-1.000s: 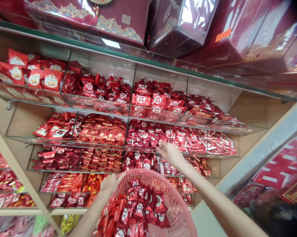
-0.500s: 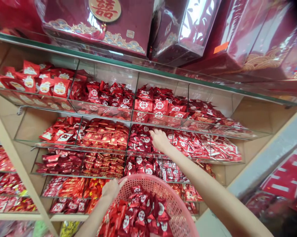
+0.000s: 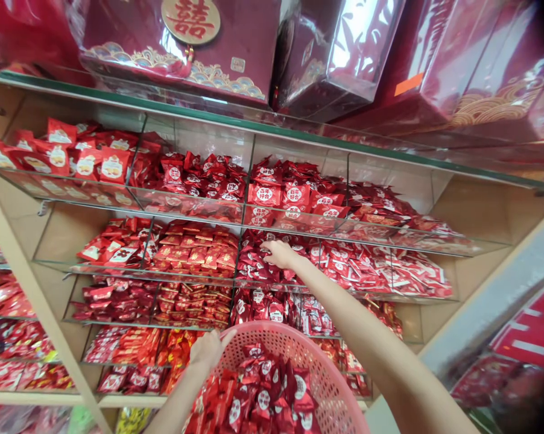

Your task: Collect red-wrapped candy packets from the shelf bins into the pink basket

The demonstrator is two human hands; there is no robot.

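Head view. The left hand point(image 3: 208, 349) is raised at the lower middle of the frame, with the forearm rising from the bottom edge. Its fingers are curled shut over the near-left rim of the pink basket point(image 3: 319, 364), which is held up in front of the shelves. The basket is filled by a heap point(image 3: 260, 395) of dark red packets with round white labels.

The right arm is stretched up and forward from the lower right, nearly straight. The right hand point(image 3: 278, 254) is turned palm down, with its fingers bent onto the packets point(image 3: 256, 268) in a glass bin point(image 3: 272, 283) of the second shelf, just right of a vertical divider point(image 3: 239, 244). The fingertips are sunk among the wrappers, so it cannot be told whether a packet is gripped or only touched.

Other bins of red and orange packets are ranged to the left, right, above and below. Large maroon boxes point(image 3: 240, 54) are stood on the top shelf.
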